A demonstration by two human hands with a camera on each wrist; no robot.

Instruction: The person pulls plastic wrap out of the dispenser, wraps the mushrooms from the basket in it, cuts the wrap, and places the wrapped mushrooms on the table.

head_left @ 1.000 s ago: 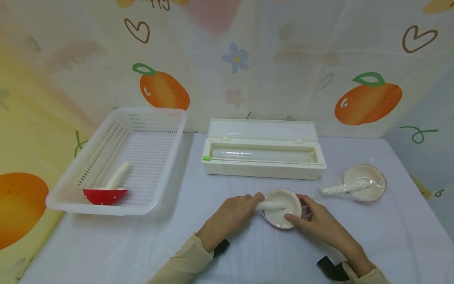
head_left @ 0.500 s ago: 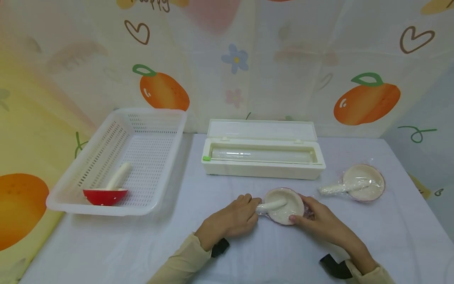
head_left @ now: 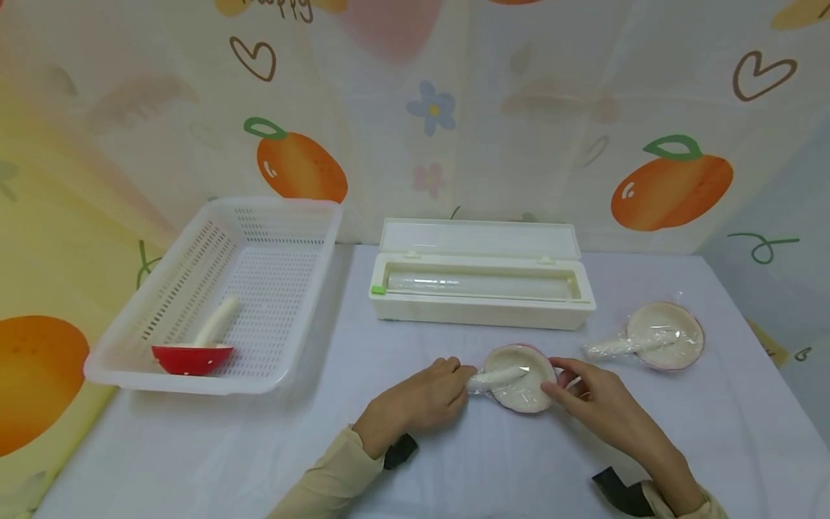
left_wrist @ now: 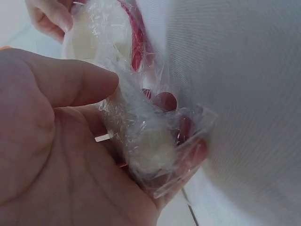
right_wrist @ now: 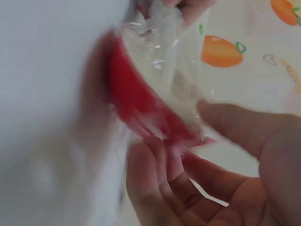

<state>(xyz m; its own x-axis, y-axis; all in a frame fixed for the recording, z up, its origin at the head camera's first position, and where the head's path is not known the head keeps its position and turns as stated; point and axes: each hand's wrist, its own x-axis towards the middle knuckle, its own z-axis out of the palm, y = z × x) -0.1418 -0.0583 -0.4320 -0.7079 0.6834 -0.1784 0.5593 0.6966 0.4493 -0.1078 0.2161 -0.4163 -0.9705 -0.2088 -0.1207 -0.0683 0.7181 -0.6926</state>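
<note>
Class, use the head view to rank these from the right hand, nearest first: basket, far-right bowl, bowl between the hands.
1. Bowl between the hands: on the right hand's left, touching it.
2. Far-right bowl: to its right.
3. Basket: far left.

Left hand (head_left: 424,393) gripping, right hand (head_left: 595,402) pinching with thumb (right_wrist: 244,126) opposite fingers (right_wrist: 145,174); forearms (head_left: 660,455) angled inward.

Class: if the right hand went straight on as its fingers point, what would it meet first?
Most likely the wrapped bowl, whose rim the right hand pinches; beyond, perhaps the left hand, though depth is unclear.
</note>
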